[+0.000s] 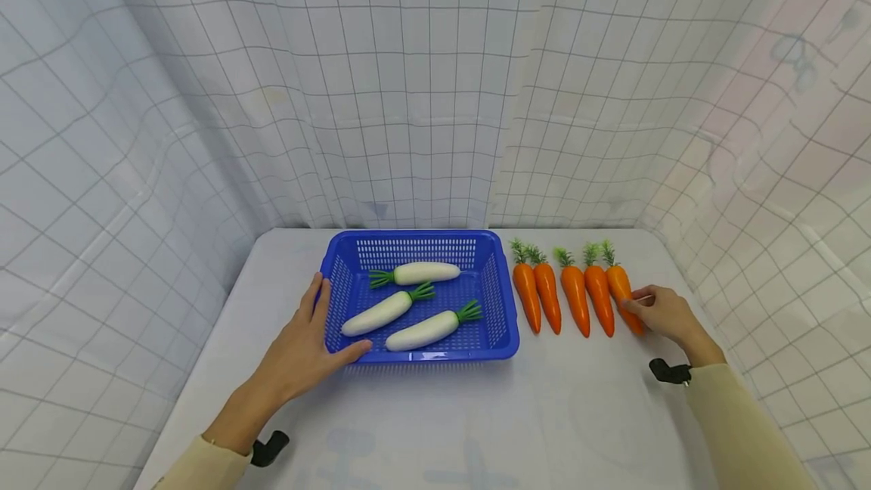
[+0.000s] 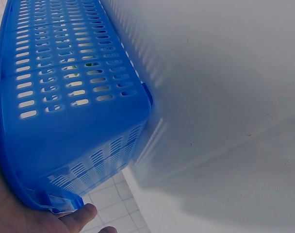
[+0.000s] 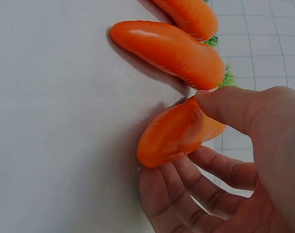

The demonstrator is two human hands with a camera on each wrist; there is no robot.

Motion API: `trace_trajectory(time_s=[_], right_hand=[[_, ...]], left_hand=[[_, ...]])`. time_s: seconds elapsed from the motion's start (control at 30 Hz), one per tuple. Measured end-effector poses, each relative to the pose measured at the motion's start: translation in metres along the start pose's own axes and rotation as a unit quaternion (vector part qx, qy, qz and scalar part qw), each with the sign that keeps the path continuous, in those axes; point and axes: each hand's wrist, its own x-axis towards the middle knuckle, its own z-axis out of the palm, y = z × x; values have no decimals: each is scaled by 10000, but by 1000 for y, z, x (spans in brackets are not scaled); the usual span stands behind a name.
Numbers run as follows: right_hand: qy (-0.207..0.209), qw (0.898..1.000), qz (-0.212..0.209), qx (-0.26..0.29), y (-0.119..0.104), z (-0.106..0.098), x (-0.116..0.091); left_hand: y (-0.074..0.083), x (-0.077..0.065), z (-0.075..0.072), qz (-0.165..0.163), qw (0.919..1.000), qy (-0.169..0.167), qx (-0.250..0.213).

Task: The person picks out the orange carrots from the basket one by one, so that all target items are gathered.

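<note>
A blue plastic basket (image 1: 416, 357) holds three white radishes (image 1: 426, 272) with green tops. My left hand (image 1: 299, 346) rests at its left front corner, fingers laid straight along the left rim and thumb over the front rim. From the left wrist the basket (image 2: 74, 131) fills the upper left, with fingertips (image 2: 84, 213) at its edge. The rightmost orange carrot (image 1: 620, 286) is pinched by my right hand (image 1: 670, 316). In the right wrist view the thumb is on one side of that carrot (image 3: 172, 131) and the fingers are on the other.
Several more carrots (image 1: 574, 297) with leafy tops lie in a row between the basket and my right hand. They stand on a white-covered table (image 1: 544, 414). White checked curtains (image 1: 422, 97) close in the back and both sides.
</note>
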Motion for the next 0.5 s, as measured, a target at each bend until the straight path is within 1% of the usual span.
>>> trace_trajectory(time_s=[0.3,0.5], right_hand=[[46,9997,-27,-256,-3,-3,-2],[307,9985,-152,-416,-4,-2,-3]], left_hand=[[2,0,-3,38,10000,55,39],[2,1,-3,69,9999,79,94]])
